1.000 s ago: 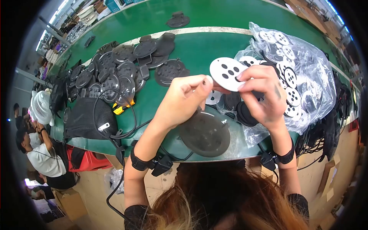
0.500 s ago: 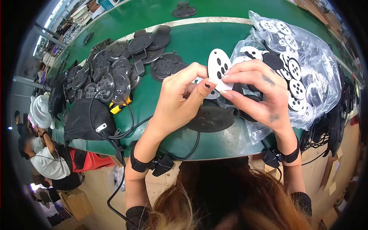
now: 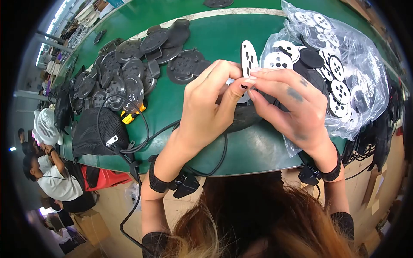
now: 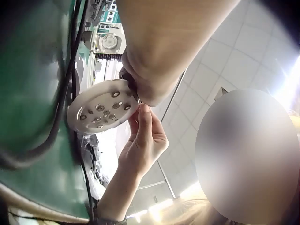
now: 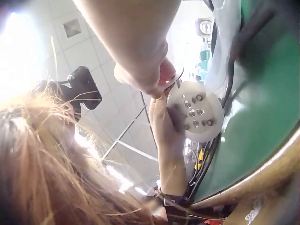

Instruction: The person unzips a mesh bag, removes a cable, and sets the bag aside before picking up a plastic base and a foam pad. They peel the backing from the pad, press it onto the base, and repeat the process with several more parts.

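In the head view, a white disc with black holes (image 3: 249,59) stands nearly edge-on between both hands. My right hand (image 3: 294,103) pinches its lower edge between thumb and fingers. Curled fingers of my left hand (image 3: 208,103) grip a dark round part (image 3: 245,119), partly hidden below the hands, while the left thumb tip lies at the white disc's lower edge. The wrist views show a round part with several raised rings from beneath, at left (image 4: 103,107) and right (image 5: 197,112), beside the meeting fingertips.
Dark round parts (image 3: 131,69) are piled on the green table's left, near a black mesh pouch (image 3: 97,131) and a yellow-and-black object (image 3: 132,114). At right lies a clear plastic bag (image 3: 365,86) with white discs. Cables (image 3: 224,150) cross the front.
The white disc has turned from face-up to nearly edge-on. Both hands have come closer together, and the dark part below has tilted and is now largely hidden by the hands.
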The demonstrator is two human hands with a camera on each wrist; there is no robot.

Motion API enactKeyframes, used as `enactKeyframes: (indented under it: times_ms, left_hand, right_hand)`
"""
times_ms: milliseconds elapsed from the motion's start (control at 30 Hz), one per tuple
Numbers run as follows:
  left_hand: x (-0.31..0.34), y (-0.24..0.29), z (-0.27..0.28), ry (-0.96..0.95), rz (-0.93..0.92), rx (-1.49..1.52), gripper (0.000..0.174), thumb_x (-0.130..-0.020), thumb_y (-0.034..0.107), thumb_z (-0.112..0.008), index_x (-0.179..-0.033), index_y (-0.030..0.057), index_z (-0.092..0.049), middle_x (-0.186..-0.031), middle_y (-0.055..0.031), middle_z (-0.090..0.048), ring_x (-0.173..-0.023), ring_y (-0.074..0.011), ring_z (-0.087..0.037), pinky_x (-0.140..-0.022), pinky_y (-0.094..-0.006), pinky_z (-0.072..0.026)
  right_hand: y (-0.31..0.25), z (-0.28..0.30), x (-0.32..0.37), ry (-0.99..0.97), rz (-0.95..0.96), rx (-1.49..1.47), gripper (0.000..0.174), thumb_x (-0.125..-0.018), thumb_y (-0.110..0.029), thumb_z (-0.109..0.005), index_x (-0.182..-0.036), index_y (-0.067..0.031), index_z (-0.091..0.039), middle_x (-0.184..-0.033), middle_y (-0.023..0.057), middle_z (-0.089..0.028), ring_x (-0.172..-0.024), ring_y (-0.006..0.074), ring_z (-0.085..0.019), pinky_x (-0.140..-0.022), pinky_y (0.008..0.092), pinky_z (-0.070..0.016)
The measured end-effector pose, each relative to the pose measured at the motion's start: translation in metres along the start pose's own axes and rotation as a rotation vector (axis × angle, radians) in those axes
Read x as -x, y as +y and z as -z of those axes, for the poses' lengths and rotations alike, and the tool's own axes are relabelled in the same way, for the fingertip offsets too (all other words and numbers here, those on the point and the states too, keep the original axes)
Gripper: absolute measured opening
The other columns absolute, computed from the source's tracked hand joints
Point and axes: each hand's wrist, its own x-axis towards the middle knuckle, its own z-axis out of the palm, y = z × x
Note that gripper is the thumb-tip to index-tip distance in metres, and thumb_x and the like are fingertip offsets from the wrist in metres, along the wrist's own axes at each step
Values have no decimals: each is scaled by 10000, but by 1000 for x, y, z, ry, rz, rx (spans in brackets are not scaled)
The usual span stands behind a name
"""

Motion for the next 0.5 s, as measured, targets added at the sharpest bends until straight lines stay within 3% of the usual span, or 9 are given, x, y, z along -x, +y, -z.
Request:
enactKeyframes:
  times_ms: [167,367,433,467,500]
  left_hand:
    - [2,-4,-5,47,-60,-99,115,-848,80,-584,-817,-14,-527,-737,-100,-528,-540,-197,-505,-454,-274,-394]
    - [2,-4,-4,38,-87,-122,103,-857,75,-567,-812,-7,-523,-697,-95,-493,-513,-200,-481,-444,-277,-373]
    - [1,-3,-3,8,36,17,113,-876,87,-553,-826,-11,-526,-694,-72,-493,-505,-121,-474,-435,-245,-355]
    - [1,-1,-1,9,34,19,113,-876,87,-553,-826,-11,-526,-694,-72,-493,-505,-121,-474,-435,-245,-355]
    - [-1,2,3,-16,109,50,123,-888,95,-541,-830,-12,-529,-709,-49,-503,-509,-78,-459,-433,-224,-345]
  right_hand:
    - [1,-7,5,66,66,77,217,-648,13,-700,-827,-16,-582,-805,70,-602,-682,229,-613,-573,292,-510]
    - [1,1,0,30,-39,-60,196,-640,32,-690,-814,-9,-610,-763,88,-607,-647,240,-610,-567,282,-506]
    - [0,7,-4,0,-181,-174,154,-670,35,-675,-812,2,-626,-753,93,-617,-639,191,-617,-575,259,-505]
    - [1,9,-5,-1,-180,-171,154,-670,35,-675,-812,2,-626,-753,93,-617,-639,191,-617,-575,259,-505]
    - [2,10,-5,7,-304,-287,130,-695,28,-662,-818,7,-627,-757,87,-623,-650,155,-614,-584,246,-504]
